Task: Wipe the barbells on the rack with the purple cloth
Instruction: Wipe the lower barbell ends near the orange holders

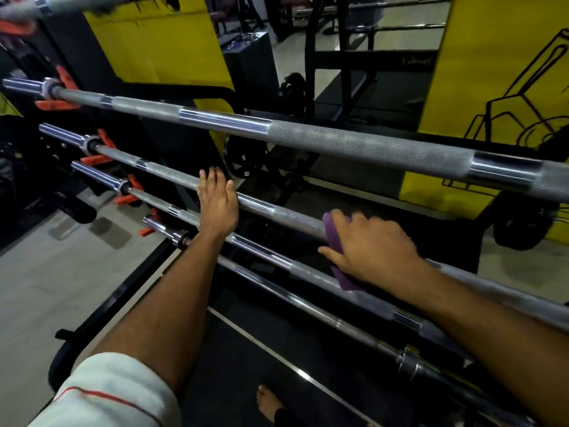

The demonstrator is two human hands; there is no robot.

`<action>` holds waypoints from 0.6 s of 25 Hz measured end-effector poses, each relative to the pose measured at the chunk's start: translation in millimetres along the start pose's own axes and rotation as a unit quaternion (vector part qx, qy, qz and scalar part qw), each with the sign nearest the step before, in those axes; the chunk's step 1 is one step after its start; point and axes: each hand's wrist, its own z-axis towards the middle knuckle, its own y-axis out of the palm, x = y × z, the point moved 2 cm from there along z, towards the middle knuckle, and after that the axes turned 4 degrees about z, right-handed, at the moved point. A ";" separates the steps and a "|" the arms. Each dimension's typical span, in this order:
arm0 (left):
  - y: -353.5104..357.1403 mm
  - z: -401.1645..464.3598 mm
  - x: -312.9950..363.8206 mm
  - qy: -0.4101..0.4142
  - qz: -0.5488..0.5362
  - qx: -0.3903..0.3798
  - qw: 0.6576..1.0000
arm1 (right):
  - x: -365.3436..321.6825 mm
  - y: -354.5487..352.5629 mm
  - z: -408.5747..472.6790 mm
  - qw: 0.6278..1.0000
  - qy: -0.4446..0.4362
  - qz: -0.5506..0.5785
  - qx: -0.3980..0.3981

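Gym: racked barbells point(308, 140) (weight plates point(294, 84) behind).

Purple cloth point(334, 234) wrapped around second of four racked steel barbells point(286, 215).

Most of the purple cloth point(334, 234) is hidden under the right hand point(371, 251); only a fold above the thumb and a corner below the palm show. The left hand point(217, 203) covers a stretch of the second barbell point(286, 215), so its fingertips cannot be judged. All the barbells run off the right edge. The top left corner is blurred. A bare foot point(268, 405) is partly cut off below.
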 end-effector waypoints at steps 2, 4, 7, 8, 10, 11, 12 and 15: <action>-0.4 -0.1 -0.1 -0.004 -0.003 0.006 1.000 | -16.8 4.3 19.4 0.999 -0.034 0.004 0.017; -1.3 -1.4 0.3 -0.002 -0.001 0.005 1.000 | -42.0 10.7 45.0 0.998 -0.049 -0.008 0.040; -3.6 -0.5 1.6 0.005 0.015 -0.008 1.000 | -80.8 11.5 77.3 0.998 -0.056 0.012 0.036; -5.0 0.1 1.1 0.004 0.020 -0.013 1.000 | -84.4 12.2 78.9 0.998 -0.058 0.020 0.033; -6.7 -0.4 0.2 0.003 0.019 -0.022 1.000 | -71.2 10.7 63.8 0.998 -0.052 0.026 0.038; -6.7 -0.7 0.1 0.005 0.015 -0.023 1.000 | -56.8 10.8 50.5 0.998 -0.045 0.024 0.038; -6.1 -1.1 0.4 0.006 0.009 -0.023 1.000 | -39.5 11.8 34.4 0.998 -0.037 0.020 0.037; -3.2 -3.9 -0.1 0.002 -0.017 -0.011 1.000 | 13.2 14.4 -21.9 0.998 -0.009 -0.009 0.056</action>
